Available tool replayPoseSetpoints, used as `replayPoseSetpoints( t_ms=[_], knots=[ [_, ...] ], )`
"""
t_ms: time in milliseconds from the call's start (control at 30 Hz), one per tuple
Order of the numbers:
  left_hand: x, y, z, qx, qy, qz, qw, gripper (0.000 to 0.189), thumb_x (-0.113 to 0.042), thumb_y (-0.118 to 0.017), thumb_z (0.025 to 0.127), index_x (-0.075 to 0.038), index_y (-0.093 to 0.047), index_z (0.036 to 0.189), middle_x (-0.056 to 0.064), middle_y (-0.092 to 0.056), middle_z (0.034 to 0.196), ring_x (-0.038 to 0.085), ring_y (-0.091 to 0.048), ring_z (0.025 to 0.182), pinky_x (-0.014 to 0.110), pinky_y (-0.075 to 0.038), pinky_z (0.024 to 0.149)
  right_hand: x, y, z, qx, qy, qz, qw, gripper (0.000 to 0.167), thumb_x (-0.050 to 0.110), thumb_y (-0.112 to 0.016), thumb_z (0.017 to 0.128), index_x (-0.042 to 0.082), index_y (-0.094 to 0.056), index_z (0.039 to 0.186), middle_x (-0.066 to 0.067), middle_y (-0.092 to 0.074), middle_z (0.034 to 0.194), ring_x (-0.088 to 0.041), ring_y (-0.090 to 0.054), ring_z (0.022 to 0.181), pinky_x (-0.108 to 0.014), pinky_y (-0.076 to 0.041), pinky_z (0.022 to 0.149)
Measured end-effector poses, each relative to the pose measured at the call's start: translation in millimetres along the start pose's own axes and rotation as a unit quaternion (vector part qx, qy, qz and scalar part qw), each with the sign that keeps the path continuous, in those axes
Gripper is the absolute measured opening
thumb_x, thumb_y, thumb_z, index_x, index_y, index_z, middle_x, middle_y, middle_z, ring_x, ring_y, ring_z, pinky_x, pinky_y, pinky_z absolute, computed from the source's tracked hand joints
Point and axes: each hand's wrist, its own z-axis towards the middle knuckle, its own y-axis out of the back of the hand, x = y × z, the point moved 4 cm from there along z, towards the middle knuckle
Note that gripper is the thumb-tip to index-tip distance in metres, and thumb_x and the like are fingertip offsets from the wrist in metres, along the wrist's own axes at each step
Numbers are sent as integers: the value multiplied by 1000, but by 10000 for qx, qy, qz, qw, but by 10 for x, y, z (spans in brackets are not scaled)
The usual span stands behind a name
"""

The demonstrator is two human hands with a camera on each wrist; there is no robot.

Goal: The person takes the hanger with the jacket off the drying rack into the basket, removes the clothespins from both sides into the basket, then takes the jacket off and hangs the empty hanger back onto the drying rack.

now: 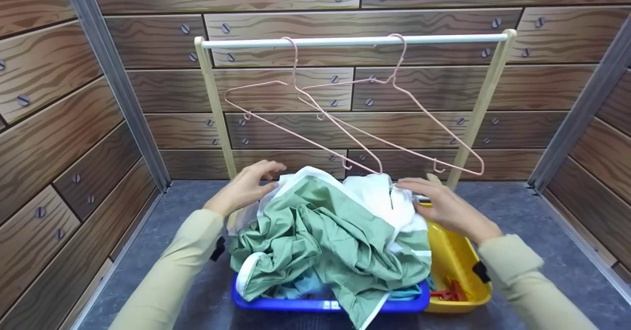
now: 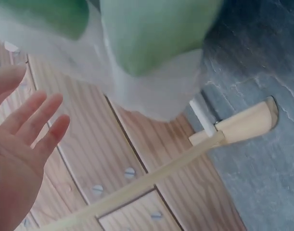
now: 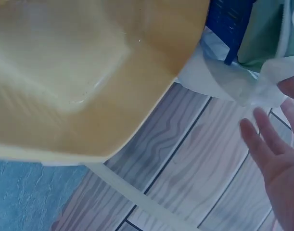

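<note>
A crumpled green and white cloth [image 1: 325,221] is heaped over the blue basket [image 1: 315,304] and hangs past its front rim. At the heap's left side my left hand [image 1: 249,187] has its fingers spread, with a gap to the cloth in the left wrist view. My right hand [image 1: 446,206] reaches to the white part [image 1: 382,199] on the other side, its thumb and fingertips right at the edge. In the right wrist view, the fingers of that hand [image 3: 281,159] are extended and apart. Some light blue fabric [image 1: 305,285] shows beneath the green.
Behind the heap stands a rack with a white rail [image 1: 345,41], where two pink hangers [image 1: 340,128] [image 1: 434,118] hang. A yellow bin [image 1: 451,251] with red clothespins [image 1: 451,293] sits to the right of the basket. Wood-patterned walls [image 1: 276,132] enclose the grey floor [image 1: 532,231].
</note>
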Motion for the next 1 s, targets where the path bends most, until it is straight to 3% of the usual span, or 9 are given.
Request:
replayPoseSetpoints(
  t_ms=[167, 300, 400, 533, 633, 700, 833, 1000],
  knots=[
    [-67, -159, 122, 403, -3, 445, 9982, 72, -7, -64, 92, -35, -35, 152, -2, -47, 140, 24, -61, 98, 37, -53, 73, -39, -107, 131, 347, -127, 202, 9991, 63, -8, -66, 86, 8, -48, 144, -16, -46, 147, -34, -48, 128, -54, -40, 101],
    [-122, -283, 174, 959, -136, 901, 9912, 80, -7, -67, 89, -39, -31, 153, -1, -37, 150, 23, -61, 100, 33, -52, 69, -41, -184, 244, 677, -244, 297, 9970, 71, -11, -63, 86, 10, -41, 149, -15, -41, 151, -32, -50, 125, -47, -46, 93],
    [-140, -379, 197, 1385, -310, 1348, 9807, 75, -5, -65, 89, -35, -36, 152, 4, -32, 155, 25, -61, 101, 35, -52, 72, -34, -240, 331, 891, -152, 316, 9954, 71, -12, -61, 86, 10, -41, 150, -15, -44, 148, -29, -57, 112, -44, -49, 86],
    [-112, -474, 207, 1788, -264, 1604, 9704, 68, 0, -58, 89, -31, -45, 148, 7, -30, 156, 31, -55, 120, 52, -46, 94, -22, -338, 406, 1151, -51, 352, 9927, 67, -16, -56, 85, 9, -46, 146, -14, -50, 142, -25, -59, 99, -42, -50, 79],
    [-58, -501, 215, 1891, -46, 1639, 9682, 61, 0, -55, 91, -27, -50, 145, 10, -33, 155, 34, -42, 134, 64, -29, 105, -20, -411, 439, 1132, -92, 327, 9930, 66, -19, -54, 80, 9, -54, 140, -10, -57, 134, -20, -58, 92, -37, -49, 76],
    [-18, -510, 216, 1928, 122, 1633, 9675, 56, -1, -55, 92, -25, -53, 143, 11, -38, 153, 33, -39, 136, 65, -26, 106, -32, -451, 454, 1019, -216, 256, 9942, 64, -20, -54, 78, 12, -61, 133, -6, -62, 126, -16, -55, 83, -33, -47, 72],
    [25, -524, 212, 1921, 167, 1476, 9701, 49, 1, -54, 92, -21, -60, 136, 10, -54, 139, 28, -48, 130, 54, -35, 105, -63, -477, 466, 723, -577, 173, 9956, 56, -18, -54, 79, 15, -69, 121, -3, -66, 114, -15, -55, 82, -35, -46, 73],
    [47, -530, 224, 1616, -193, 1232, 9789, 41, 7, -54, 88, -14, -72, 117, 7, -67, 118, 25, -61, 110, 40, -49, 93, -72, -440, 457, 202, -857, 193, 9959, 42, -13, -55, 80, 14, -75, 106, 0, -70, 100, -18, -60, 83, -37, -48, 73]
  ],
)
